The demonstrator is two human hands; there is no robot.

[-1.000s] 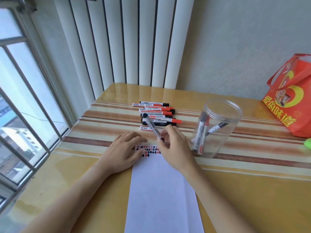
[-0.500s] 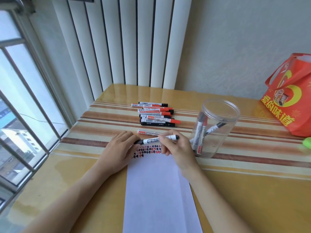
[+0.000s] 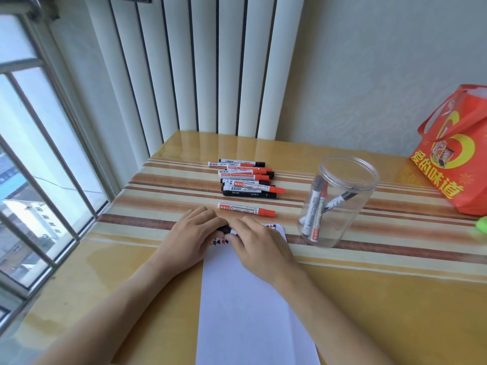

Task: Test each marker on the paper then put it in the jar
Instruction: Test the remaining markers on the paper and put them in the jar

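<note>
Fingers: both hands curl round one black-capped marker [image 3: 227, 229] lying crosswise over the paper's far end; left hand [image 3: 188, 237] pinches the cap end, right hand [image 3: 259, 242] grips the barrel.
Marker: looks light, stiff, smooth plastic, so hold it mid-barrel.
Paper [image 3: 250, 306]: thin, likely to slide; scribbles at the far edge.
Jar [image 3: 338, 201]: right, open-mouthed, holding tested markers.
Room: bare table between hands and jar; untested marker pile [image 3: 247, 180] beyond.
</note>
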